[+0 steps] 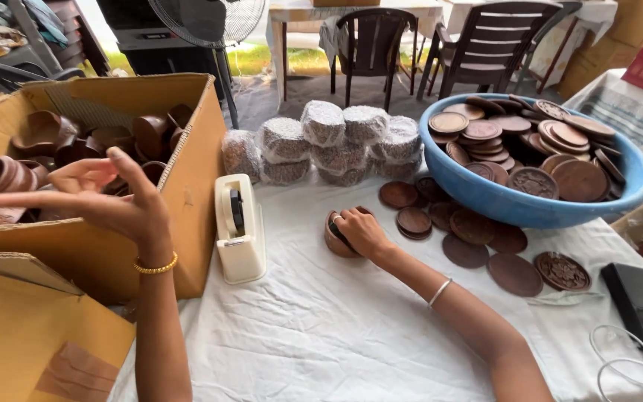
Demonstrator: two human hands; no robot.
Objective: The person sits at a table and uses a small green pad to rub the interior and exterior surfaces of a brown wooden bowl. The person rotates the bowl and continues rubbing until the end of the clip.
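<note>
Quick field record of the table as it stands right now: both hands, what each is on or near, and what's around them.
left hand: raised, fingers spread, in front of the cardboard box; holds nothing that shows
box contents: brown wooden cups
right hand: palm down on a small brown wooden bowl on the white cloth
beside right hand: loose carved wooden discs
blue basin: heaped with more discs
tape dispenser: between box and bowl
behind: wrapped bundles
</note>
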